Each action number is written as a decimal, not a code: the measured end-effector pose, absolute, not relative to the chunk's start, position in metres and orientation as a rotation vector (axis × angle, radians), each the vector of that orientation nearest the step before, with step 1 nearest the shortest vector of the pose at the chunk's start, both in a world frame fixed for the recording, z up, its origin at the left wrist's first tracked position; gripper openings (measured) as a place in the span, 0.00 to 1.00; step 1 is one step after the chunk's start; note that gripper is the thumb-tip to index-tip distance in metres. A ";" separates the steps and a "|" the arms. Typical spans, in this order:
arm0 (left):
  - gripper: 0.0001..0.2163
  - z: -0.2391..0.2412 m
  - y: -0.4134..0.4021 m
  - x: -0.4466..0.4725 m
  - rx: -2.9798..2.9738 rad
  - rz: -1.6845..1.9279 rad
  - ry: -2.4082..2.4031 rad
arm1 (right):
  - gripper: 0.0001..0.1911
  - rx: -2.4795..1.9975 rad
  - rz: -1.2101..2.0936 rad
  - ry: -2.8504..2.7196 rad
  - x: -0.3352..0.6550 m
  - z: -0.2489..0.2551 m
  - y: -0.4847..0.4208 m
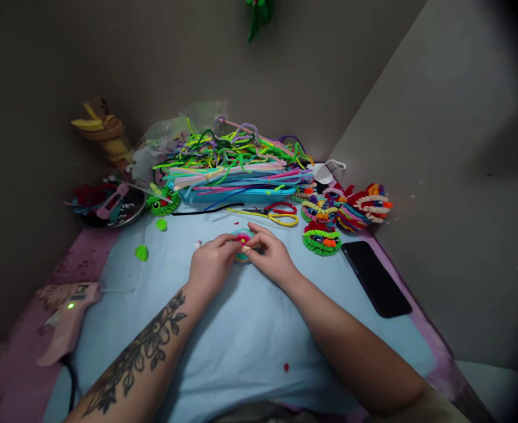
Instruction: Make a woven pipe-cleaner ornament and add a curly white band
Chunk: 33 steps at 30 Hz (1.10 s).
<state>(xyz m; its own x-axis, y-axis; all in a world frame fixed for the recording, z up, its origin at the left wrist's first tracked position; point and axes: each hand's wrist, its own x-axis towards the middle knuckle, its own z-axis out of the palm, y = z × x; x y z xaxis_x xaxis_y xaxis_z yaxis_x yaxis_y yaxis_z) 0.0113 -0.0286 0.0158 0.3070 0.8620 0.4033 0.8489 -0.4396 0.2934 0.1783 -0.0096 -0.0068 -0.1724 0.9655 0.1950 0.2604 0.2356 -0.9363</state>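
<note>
A small round pipe-cleaner piece (243, 239) in teal, pink and red is between my hands at the middle of the table, its edges partly covered by fingers. My left hand (211, 259) grips its left side with curled fingers. On the right side, my right hand (271, 257) pinches thumb and forefinger close together at the piece; a tiny pale bit shows at the fingertips. Just beyond my hands lie scissors (283, 218) with red and yellow handles, and a black pipe cleaner (206, 210).
Behind stands a blue tray (241, 196) heaped with pipe cleaners (236, 155). Finished colourful pipe-cleaner figures (322, 239) and a black phone (376, 279) lie at right. A pink glue gun (67, 323), green bits (141, 253) and a metal bowl (131, 212) are at left.
</note>
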 end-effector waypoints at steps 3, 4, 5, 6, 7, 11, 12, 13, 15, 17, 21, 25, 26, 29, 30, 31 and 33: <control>0.08 0.016 -0.028 0.012 2.501 0.802 1.651 | 0.03 -1.169 1.046 -1.573 0.176 -0.011 -0.008; 0.08 0.016 -0.028 0.012 2.496 0.807 1.650 | 0.04 -1.171 1.065 -1.550 0.174 -0.012 -0.007; 0.08 0.016 -0.028 0.012 2.488 0.818 1.645 | 0.06 -1.171 1.086 -1.522 0.173 -0.014 -0.006; 0.08 0.016 -0.028 0.011 2.473 0.837 1.634 | 0.09 -1.169 1.105 -1.489 0.172 -0.016 -0.006; 0.08 0.016 -0.028 0.011 2.448 0.865 1.616 | 0.12 -1.164 1.120 -1.453 0.171 -0.018 -0.005; 0.10 0.014 -0.026 0.006 2.220 0.988 1.556 | 0.21 -1.193 1.122 -1.384 0.166 -0.020 -0.004; 0.12 0.013 -0.025 0.004 2.130 1.008 1.562 | 0.22 -1.219 1.108 -1.384 0.165 -0.020 -0.005; 0.14 0.013 -0.024 0.002 2.037 1.025 1.570 | 0.23 -1.247 1.093 -1.386 0.164 -0.019 -0.005; 0.17 0.012 -0.020 -0.002 1.867 1.048 1.567 | 0.24 -1.284 1.067 -1.390 0.162 -0.019 -0.006; 0.19 0.015 -0.017 -0.008 1.766 1.053 1.556 | 0.25 -1.293 1.053 -1.397 0.161 -0.020 -0.006; 0.19 0.033 -0.026 -0.023 1.899 0.948 1.758 | 0.25 -1.275 1.030 -1.422 0.159 -0.023 -0.006; 0.14 0.053 -0.070 -0.046 2.276 0.739 2.089 | 0.24 -1.288 1.026 -1.429 0.161 -0.026 -0.006; 0.10 0.056 -0.084 -0.053 2.326 0.687 2.158 | 0.24 -1.290 1.027 -1.434 0.161 -0.027 -0.007; 0.14 0.060 -0.123 -0.077 2.376 0.457 2.313 | 0.23 -1.291 1.037 -1.447 0.162 -0.029 -0.007; 0.16 0.061 -0.135 -0.086 2.339 0.361 2.399 | 0.23 -1.290 1.042 -1.449 0.163 -0.030 -0.007; 0.16 0.062 -0.145 -0.096 2.262 0.251 2.523 | 0.24 -1.288 1.048 -1.450 0.163 -0.030 -0.007; 0.16 0.064 -0.163 -0.113 2.031 -0.015 2.769 | 0.24 -1.286 1.065 -1.446 0.163 -0.031 -0.008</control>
<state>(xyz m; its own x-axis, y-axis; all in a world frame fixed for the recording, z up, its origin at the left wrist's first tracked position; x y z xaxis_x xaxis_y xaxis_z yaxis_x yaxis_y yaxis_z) -0.1133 -0.1628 0.0637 -0.2728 0.9348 0.2274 0.9323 0.3152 -0.1774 0.1630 -0.0076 -0.0306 -0.0547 0.9955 0.0781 0.2212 0.0883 -0.9712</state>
